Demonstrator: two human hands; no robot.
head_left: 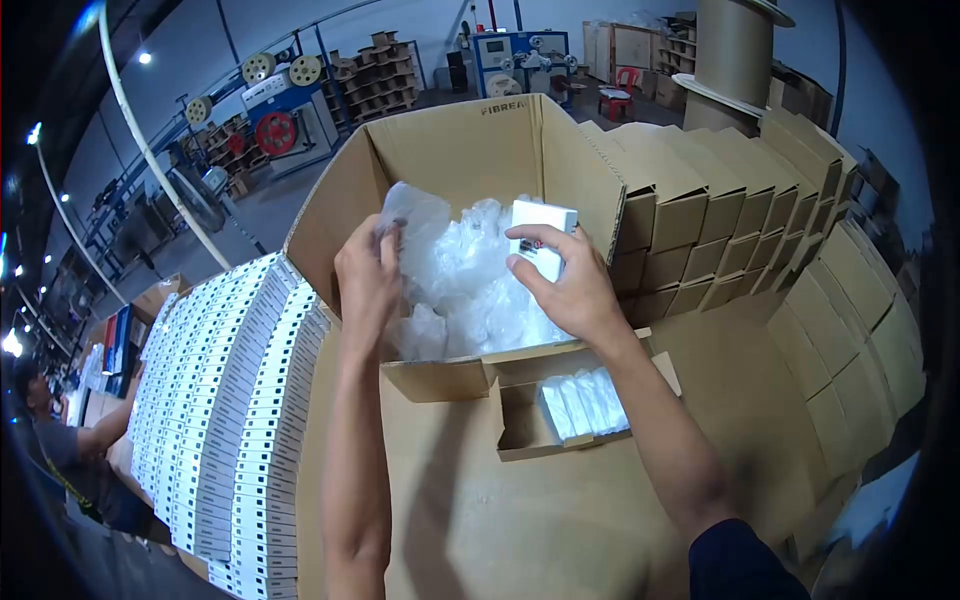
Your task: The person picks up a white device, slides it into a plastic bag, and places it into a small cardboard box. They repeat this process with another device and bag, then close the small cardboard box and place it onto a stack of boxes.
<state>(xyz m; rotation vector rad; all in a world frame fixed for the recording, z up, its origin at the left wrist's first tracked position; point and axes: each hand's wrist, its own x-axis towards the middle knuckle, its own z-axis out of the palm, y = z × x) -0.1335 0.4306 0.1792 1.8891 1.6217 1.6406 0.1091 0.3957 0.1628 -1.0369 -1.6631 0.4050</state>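
Observation:
My right hand grips a small white box by its side, thumb and fingers around it, above the large open carton. A clear plastic bag is pinched in my left hand at the carton's left side. Crumpled clear plastic bags fill the carton below both hands. In front of it, a small open cardboard box holds several plastic-wrapped white packs; my right forearm passes over its right end.
Tall stacks of white boxes stand on the left. Brown cardboard boxes are stacked behind on the right, with more at the right edge. A co-worker is at far left. Machines and spools are in the background.

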